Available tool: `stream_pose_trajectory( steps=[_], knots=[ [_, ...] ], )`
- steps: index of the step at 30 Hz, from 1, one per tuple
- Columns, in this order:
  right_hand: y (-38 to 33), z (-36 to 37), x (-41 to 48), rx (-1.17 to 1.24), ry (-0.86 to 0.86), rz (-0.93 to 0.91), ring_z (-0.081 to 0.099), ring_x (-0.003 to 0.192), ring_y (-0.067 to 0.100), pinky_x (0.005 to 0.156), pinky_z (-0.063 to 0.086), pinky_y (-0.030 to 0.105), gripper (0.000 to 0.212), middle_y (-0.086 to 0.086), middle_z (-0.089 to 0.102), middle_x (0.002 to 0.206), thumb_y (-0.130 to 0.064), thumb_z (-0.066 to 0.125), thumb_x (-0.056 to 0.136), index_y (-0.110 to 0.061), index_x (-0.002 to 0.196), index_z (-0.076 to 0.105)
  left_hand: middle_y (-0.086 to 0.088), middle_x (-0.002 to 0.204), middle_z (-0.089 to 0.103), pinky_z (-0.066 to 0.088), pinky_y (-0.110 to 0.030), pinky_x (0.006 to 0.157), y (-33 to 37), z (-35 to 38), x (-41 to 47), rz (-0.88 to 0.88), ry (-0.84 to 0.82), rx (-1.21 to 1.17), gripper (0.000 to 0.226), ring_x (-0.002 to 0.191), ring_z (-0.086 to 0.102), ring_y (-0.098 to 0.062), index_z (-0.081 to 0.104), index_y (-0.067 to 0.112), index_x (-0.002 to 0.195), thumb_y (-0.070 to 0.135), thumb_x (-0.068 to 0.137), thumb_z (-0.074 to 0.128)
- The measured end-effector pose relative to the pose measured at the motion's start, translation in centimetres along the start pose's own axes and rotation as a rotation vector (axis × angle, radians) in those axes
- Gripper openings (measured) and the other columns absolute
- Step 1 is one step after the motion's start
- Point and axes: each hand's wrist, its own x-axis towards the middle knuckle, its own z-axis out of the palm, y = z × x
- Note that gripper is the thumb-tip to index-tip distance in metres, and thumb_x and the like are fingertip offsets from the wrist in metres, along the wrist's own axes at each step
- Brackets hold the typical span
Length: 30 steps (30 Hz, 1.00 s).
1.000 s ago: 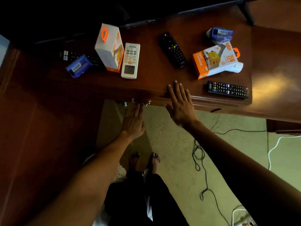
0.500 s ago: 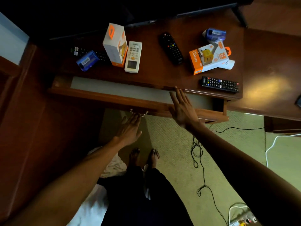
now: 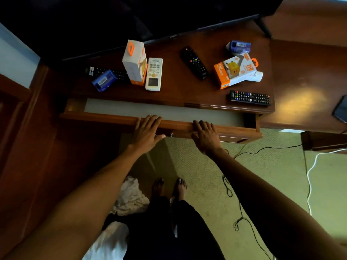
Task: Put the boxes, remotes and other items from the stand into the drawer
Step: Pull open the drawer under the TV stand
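The stand (image 3: 187, 91) carries a tall white-and-orange box (image 3: 134, 61), a white remote (image 3: 154, 74), a black remote (image 3: 194, 62), an orange charger box (image 3: 234, 72), two blue boxes (image 3: 104, 80) (image 3: 239, 46), a black remote (image 3: 249, 98) near the front right and another black remote (image 3: 110, 72) at the back left. Below its front edge the drawer (image 3: 221, 117) is partly out, showing a pale liner with nothing on it. My left hand (image 3: 148, 130) and my right hand (image 3: 205, 136) both lie over the drawer's front rim, fingers hooked on it.
A dark TV (image 3: 131, 19) stands at the back of the stand. A phone (image 3: 340, 109) lies on the lower surface to the right. On the carpet are black cables (image 3: 236, 194), a white cable (image 3: 311, 175) and a white cloth (image 3: 129, 197) by my feet.
The drawer went from shut to partly out. My left hand rose from the handle underneath to the front rim, and my right hand dropped from the stand's edge onto that rim.
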Motion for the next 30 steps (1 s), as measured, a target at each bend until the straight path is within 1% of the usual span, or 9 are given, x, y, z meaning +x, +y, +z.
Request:
stream_pose_trajectory(
  steps=[4,7,9,15,18,21,25,28,30],
  knots=[
    [-0.1,0.3,-1.2,0.030,0.000,-0.001,0.044,0.126,0.030,0.115,0.030,0.047,0.055,0.010,0.048,0.136,-0.043,0.040,0.098,-0.016,0.145,0.032,-0.007,0.163,0.008,0.001,-0.055,0.118,0.5,0.1,-1.6,0.015,0.001,0.007,0.083,0.150,0.005,-0.027,0.005,0.021,0.155,0.065,0.092,0.037],
    [-0.8,1.3,-3.0,0.044,0.010,0.003,0.043,0.126,0.029,0.116,0.029,0.049,0.055,0.010,0.047,0.136,-0.043,0.039,0.099,-0.016,0.146,0.031,-0.006,0.164,0.002,0.001,-0.056,0.118,0.7,0.9,-3.5,0.019,-0.008,0.023,0.086,0.150,0.001,-0.026,0.000,0.022,0.155,0.064,0.091,0.039],
    [-1.0,2.0,-4.2,0.049,0.023,-0.001,0.043,0.126,0.029,0.116,0.029,0.050,0.056,0.010,0.048,0.134,-0.042,0.040,0.099,-0.015,0.147,0.031,-0.005,0.164,0.002,0.001,-0.056,0.119,0.9,1.6,-4.9,0.019,0.003,0.017,0.085,0.150,0.000,-0.026,0.000,0.022,0.155,0.064,0.091,0.038],
    [-1.8,3.4,-8.3,0.047,0.072,0.000,0.048,0.119,0.030,0.111,0.035,0.050,0.053,0.010,0.054,0.127,-0.035,0.046,0.098,-0.012,0.145,0.038,-0.001,0.164,0.003,0.003,-0.057,0.119,2.0,3.2,-9.2,0.028,0.017,-0.029,0.077,0.151,0.000,-0.024,-0.002,0.026,0.155,0.065,0.095,0.025],
    [-2.0,3.6,-9.9,0.070,0.038,0.003,0.050,0.116,0.032,0.107,0.037,0.049,0.051,0.011,0.057,0.124,-0.032,0.050,0.096,-0.012,0.143,0.042,-0.002,0.163,0.013,0.008,-0.056,0.118,2.7,3.5,-11.0,0.011,0.019,-0.037,0.071,0.150,0.008,-0.024,0.006,0.025,0.155,0.064,0.097,0.021],
    [-2.3,3.4,-10.8,0.101,0.006,-0.002,0.053,0.111,0.035,0.101,0.041,0.049,0.048,0.013,0.060,0.117,-0.028,0.053,0.095,-0.011,0.139,0.047,-0.002,0.160,0.024,0.017,-0.056,0.117,3.2,3.7,-12.3,0.001,0.037,-0.004,0.069,0.148,0.019,-0.025,0.016,0.024,0.154,0.063,0.097,0.020],
    [-2.9,3.0,-12.0,0.111,0.022,-0.025,0.059,0.100,0.036,0.094,0.045,0.044,0.039,0.016,0.065,0.108,-0.021,0.055,0.095,-0.008,0.131,0.054,-0.002,0.154,0.037,0.027,-0.055,0.111,3.3,3.7,-13.4,0.010,0.052,0.013,0.067,0.143,0.032,-0.026,0.030,0.022,0.150,0.062,0.097,0.021],
    [-3.2,2.5,-12.4,0.114,0.013,-0.034,0.063,0.095,0.035,0.084,0.048,0.040,0.037,0.014,0.068,0.105,-0.022,0.055,0.095,-0.009,0.130,0.057,-0.003,0.147,0.047,0.032,-0.054,0.108,3.3,3.3,-13.6,0.011,0.062,0.008,0.065,0.136,0.042,-0.027,0.041,0.021,0.144,0.061,0.097,0.022],
    [-3.2,1.4,-11.8,0.059,-0.063,-0.041,0.065,0.095,0.035,0.077,0.049,0.038,0.037,0.013,0.069,0.105,-0.027,0.053,0.096,-0.013,0.131,0.058,-0.003,0.140,0.055,0.034,-0.051,0.105,3.5,2.2,-13.1,0.000,0.053,-0.026,0.065,0.128,0.050,-0.027,0.050,0.021,0.138,0.062,0.097,0.020]
  ],
)
